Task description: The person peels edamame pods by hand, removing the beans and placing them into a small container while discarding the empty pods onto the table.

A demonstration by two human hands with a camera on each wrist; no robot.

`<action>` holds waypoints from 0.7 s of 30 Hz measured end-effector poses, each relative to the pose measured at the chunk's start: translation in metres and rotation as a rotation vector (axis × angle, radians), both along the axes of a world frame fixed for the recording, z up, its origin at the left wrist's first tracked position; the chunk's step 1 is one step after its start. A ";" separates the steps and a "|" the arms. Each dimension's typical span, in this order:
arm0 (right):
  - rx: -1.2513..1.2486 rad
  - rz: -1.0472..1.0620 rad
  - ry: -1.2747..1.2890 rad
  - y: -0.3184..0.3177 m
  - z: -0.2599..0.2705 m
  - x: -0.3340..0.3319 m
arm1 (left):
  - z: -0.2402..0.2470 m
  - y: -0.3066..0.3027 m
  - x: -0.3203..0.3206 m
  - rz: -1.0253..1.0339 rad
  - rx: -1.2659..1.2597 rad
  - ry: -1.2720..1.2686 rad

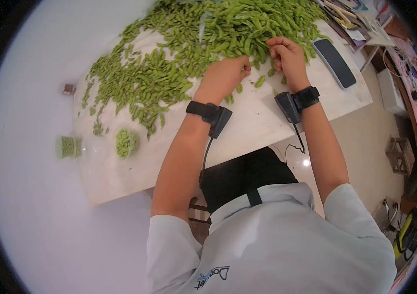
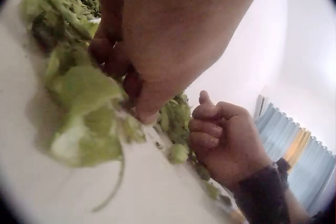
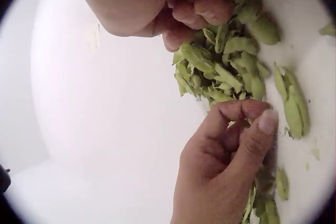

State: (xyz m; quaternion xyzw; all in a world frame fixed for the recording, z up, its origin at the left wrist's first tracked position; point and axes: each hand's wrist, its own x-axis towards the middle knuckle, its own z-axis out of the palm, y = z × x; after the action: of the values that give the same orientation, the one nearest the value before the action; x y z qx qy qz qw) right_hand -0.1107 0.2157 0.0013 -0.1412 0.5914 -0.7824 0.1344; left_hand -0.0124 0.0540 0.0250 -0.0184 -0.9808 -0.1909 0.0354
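My left hand [image 1: 223, 78] is low over the table, beside loose green edamame pods [image 1: 159, 83]. In the right wrist view the thumb and forefinger of this left hand [image 3: 226, 150] meet at their tips, with nothing visible between them. My right hand [image 1: 289, 59] is close by, at the near edge of the large pod heap [image 1: 247, 29]. Its fingers curl in toward the palm in the left wrist view, where nothing shows in the right hand [image 2: 226, 140]. A split, pale pod [image 2: 86, 124] lies near the left fingers.
A clear container of shelled beans [image 1: 126, 143] stands at the table's left, with a second container of green contents [image 1: 68, 147] beyond it. A phone [image 1: 335, 63] lies at the right. The table's near edge [image 1: 247, 149] borders my lap.
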 end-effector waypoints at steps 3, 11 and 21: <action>0.008 -0.001 0.004 -0.002 -0.003 0.000 | -0.007 -0.001 -0.002 0.000 -0.049 0.022; -0.018 -0.009 0.008 -0.001 0.001 0.009 | -0.016 -0.003 -0.009 0.047 -0.244 0.046; -0.039 -0.046 0.002 0.000 -0.009 0.000 | 0.023 0.004 0.040 0.069 0.044 0.154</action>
State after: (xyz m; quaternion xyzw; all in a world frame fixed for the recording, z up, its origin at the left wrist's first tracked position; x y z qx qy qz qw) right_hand -0.1107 0.2157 -0.0073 -0.1312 0.5795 -0.7964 0.1130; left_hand 0.0273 0.0576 0.0485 0.0015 -0.9707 -0.2093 0.1178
